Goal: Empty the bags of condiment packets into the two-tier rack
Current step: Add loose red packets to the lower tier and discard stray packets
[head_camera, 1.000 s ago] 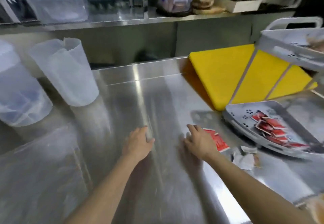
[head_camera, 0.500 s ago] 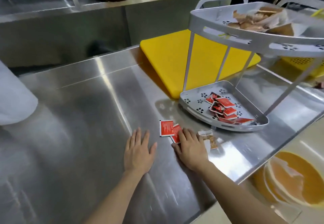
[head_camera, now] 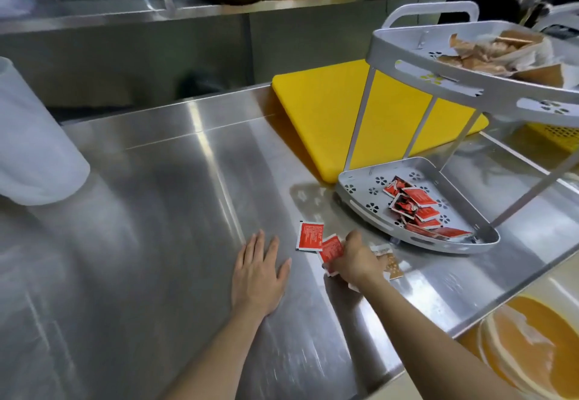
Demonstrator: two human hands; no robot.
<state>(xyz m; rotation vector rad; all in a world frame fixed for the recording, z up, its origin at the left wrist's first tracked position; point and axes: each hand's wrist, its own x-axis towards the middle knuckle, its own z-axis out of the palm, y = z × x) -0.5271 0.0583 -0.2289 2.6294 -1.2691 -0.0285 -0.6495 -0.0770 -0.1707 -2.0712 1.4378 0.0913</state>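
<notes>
Stainless counter [head_camera: 175, 211] is carrying a two-tier rack [head_camera: 360, 191]: red packets [head_camera: 416, 203] are filling its lower tray, brown ones [head_camera: 488, 54] its upper. Left hand [head_camera: 258, 274] is lying flat with fingers spread, while right hand [head_camera: 355, 260] is closing on a loose red packet [head_camera: 330, 247] beside another [head_camera: 310, 236].

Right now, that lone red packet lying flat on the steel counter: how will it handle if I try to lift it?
The red packet looks thin and flat, so probably light and floppy. It lies flush on the smooth counter, so it may skid rather than lift; sliding it to an edge could help. The left hand rests nearby, free to trap it.
</notes>
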